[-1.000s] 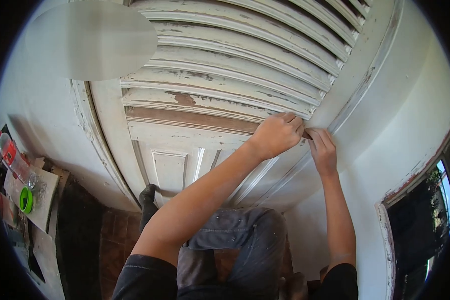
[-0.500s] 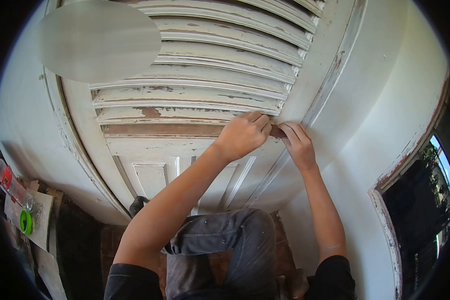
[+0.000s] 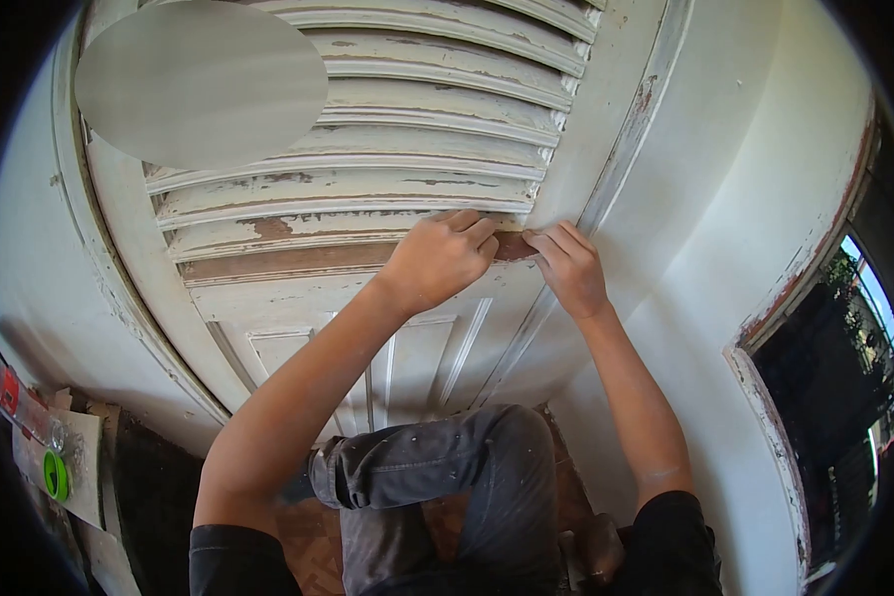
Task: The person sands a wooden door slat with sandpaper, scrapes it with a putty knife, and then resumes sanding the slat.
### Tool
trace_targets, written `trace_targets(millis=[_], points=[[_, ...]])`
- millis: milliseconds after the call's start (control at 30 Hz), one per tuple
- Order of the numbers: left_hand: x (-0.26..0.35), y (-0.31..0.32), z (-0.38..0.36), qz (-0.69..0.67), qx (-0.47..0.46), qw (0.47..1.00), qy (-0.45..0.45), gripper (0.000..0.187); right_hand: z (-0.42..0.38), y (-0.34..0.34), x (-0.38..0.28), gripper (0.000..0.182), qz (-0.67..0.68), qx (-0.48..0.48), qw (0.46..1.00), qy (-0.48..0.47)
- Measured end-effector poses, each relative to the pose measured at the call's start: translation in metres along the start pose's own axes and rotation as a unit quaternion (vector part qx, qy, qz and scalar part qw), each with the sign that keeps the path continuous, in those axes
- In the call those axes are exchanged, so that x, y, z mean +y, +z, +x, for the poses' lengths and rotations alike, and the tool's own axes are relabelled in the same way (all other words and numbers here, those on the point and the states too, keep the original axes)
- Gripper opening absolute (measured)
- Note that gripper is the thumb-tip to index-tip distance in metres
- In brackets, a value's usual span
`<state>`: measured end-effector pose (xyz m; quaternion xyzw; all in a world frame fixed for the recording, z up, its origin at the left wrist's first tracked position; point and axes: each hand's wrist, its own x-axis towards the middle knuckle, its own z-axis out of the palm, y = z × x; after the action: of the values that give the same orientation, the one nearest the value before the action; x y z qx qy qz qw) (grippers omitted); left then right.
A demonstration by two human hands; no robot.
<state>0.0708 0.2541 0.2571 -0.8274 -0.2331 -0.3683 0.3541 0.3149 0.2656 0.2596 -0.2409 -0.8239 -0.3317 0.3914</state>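
Note:
A worn white louvered door [image 3: 437, 99] with peeling paint fills the upper middle. Below its lowest slat runs a bare brown wood strip [image 3: 288, 262]. My left hand [image 3: 442, 256] is closed at the slat's lower edge, near the strip's right part. Just to its right, my right hand [image 3: 568, 266] pinches a small dark brown piece [image 3: 514, 246] at its right end. This piece spans the gap between both hands. Whether my left fingers also grip it is hidden by the hand.
A bottle with a red label [image 3: 25, 407] and a green ring [image 3: 56, 476] are on a board [image 3: 84, 467] at the lower left. White walls flank the door. A window opening [image 3: 834, 377] is at the right, and tiled floor lies below my legs.
The whole view has shifted, with the door appearing further left. My left hand has moved slightly left along the strip, and more of the brown piece shows between my hands.

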Motion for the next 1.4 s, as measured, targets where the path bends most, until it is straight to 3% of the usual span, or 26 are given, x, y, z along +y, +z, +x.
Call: trace_targets(millis=[400,700,967,1167,1400], points=[[-0.042,-0.074,-0.069,0.059,-0.002,0.998,0.01,0.012,0.057,0.036,-0.075,0.016,0.034,0.033,0.997,-0.057],[-0.087,-0.167,-0.153,0.109,-0.047,0.993,-0.013,0.032,0.128,0.081,-0.155,0.012,0.115,0.045,0.983,-0.135],[-0.115,-0.236,-0.21,0.183,-0.085,0.977,-0.064,0.029,0.184,0.136,-0.238,0.006,0.128,0.098,0.972,-0.171],[-0.105,-0.233,-0.204,0.207,-0.091,0.969,-0.104,0.026,0.182,0.14,-0.231,0.007,0.146,0.127,0.965,-0.178],[-0.079,-0.182,-0.155,0.125,-0.074,0.984,-0.104,0.034,0.135,0.107,-0.165,0.007,0.135,0.1,0.973,-0.158]])
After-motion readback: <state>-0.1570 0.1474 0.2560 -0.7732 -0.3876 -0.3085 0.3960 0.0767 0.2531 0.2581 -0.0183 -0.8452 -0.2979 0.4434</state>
